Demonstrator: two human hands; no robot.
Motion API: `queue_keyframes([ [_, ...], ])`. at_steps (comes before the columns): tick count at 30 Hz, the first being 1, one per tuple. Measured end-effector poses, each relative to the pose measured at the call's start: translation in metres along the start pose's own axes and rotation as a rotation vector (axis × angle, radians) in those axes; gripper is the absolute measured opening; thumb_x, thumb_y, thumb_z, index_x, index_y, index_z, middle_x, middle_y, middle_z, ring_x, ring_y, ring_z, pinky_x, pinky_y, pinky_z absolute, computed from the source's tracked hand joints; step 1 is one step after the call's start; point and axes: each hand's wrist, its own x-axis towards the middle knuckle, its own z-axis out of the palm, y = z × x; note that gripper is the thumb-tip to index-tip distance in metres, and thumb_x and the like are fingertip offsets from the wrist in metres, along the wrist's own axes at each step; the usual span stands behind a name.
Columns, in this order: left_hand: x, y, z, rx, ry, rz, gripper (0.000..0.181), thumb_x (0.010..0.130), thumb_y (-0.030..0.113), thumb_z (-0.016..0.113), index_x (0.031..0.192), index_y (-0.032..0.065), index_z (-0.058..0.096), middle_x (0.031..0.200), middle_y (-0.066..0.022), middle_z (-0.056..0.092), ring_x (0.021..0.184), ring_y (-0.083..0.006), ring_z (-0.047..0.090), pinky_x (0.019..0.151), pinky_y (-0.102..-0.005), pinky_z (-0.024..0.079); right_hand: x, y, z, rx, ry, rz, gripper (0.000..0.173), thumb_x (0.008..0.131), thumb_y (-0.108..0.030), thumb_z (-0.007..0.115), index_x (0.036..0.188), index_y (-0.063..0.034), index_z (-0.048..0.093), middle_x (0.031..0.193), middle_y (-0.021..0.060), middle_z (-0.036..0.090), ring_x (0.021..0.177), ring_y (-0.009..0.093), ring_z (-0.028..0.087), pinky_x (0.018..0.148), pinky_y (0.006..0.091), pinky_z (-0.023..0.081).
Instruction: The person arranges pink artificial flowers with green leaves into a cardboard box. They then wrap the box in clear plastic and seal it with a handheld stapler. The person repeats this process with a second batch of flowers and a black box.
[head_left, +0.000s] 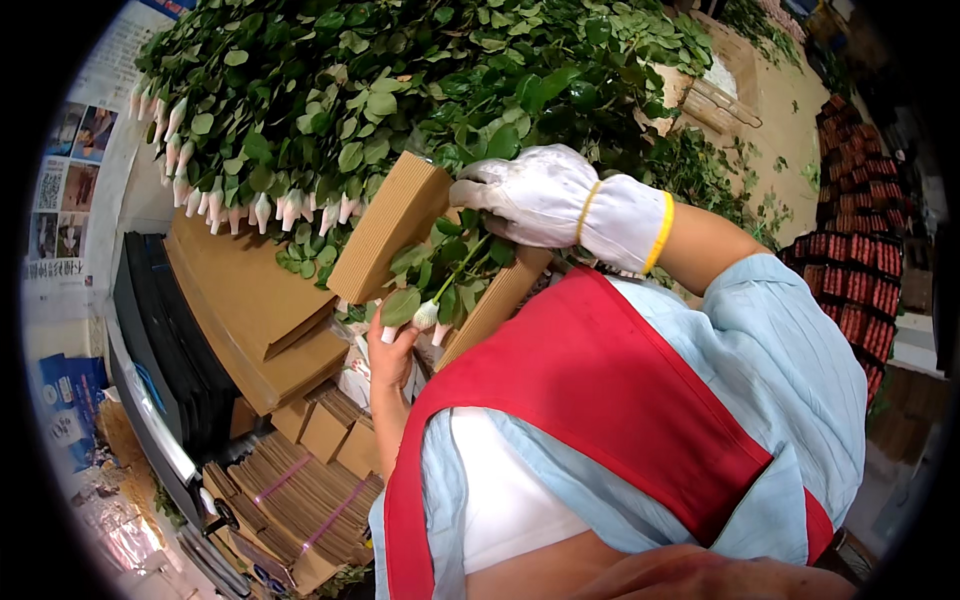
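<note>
My right hand (525, 195), in a white knit glove with yellow trim, closes around leafy rose stems (465, 268). These stems lie between two ribbed corrugated cardboard pieces (390, 225) (495, 300), whose join, if any, is hidden. Rosebuds in white net sleeves (425, 315) hang at the lower end. Bare, my left hand (391, 352) holds the bud end from below, its thumb against one netted bud; leaves and cardboard hide some fingers. Above both hands spreads a large heap of leafy roses (360, 112), with netted pink-white buds (259, 212) along its lower left edge.
Flat cardboard sheets (240, 285) lie left of my hands, beside upright black panels (172, 337). Below are strapped cardboard bundles (292, 487) and scissors (266, 577). A wire-handled object (720, 105) sits upper right, near loose leaves. Stacked dark red items (855, 262) stand far right.
</note>
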Motion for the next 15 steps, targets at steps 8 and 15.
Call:
queue_keyframes([
  [8,0.005,0.019,0.018,-0.094,0.084,0.007,0.052,0.091,0.003,0.062,0.141,0.0011,0.047,0.133,-0.0140,0.057,0.121,-0.0249,0.057,0.102,-0.0371,0.047,0.057,-0.063,0.020,0.003,-0.469,-0.397,0.020,0.083,-0.026,0.065,0.086,-0.0072,0.071,0.083,0.0146,0.070,0.078,0.032,0.070,0.066,0.0402,0.056],
  [15,0.008,0.019,0.021,0.617,0.099,0.212,0.056,0.082,0.005,0.070,0.136,0.0079,0.056,0.130,-0.0123,0.057,0.119,-0.0253,0.056,0.102,-0.0357,0.045,0.073,-0.058,0.053,0.109,-0.577,-0.566,0.021,0.084,-0.024,0.064,0.094,-0.0064,0.070,0.084,0.0139,0.070,0.083,0.031,0.069,0.074,0.0439,0.055],
])
